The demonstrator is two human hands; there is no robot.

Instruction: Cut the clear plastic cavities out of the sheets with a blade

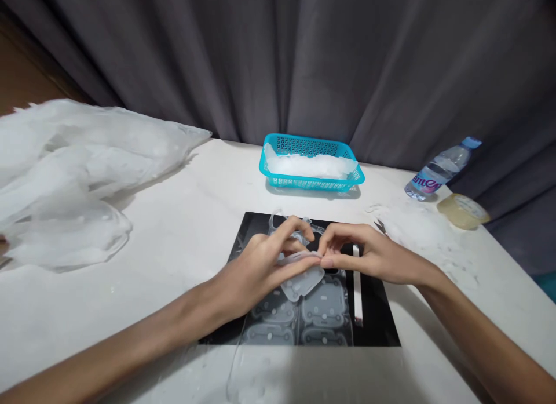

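Observation:
My left hand (264, 259) is closed on a small translucent plastic piece (303, 283) with rounded corners, its thumb along the upper edge. The fingertips of my right hand (356, 250) pinch the same edge from the right. Below both hands lies a clear plastic sheet (324, 302) with several rounded rectangular shapes in rows. It rests on a black board (377, 317) and runs past the board's front edge. More crumpled clear plastic (278, 220) shows behind my left fingers. A narrow white strip (357, 294) lies on the board beside the sheet.
A blue basket (310, 182) at the back holds white translucent pieces. Crumpled white plastic bags (87, 172) cover the table's left side. At right are a tilted water bottle (438, 171), a tape roll (463, 211), plastic scraps (423, 230) and a pointed metal tool tip (381, 226).

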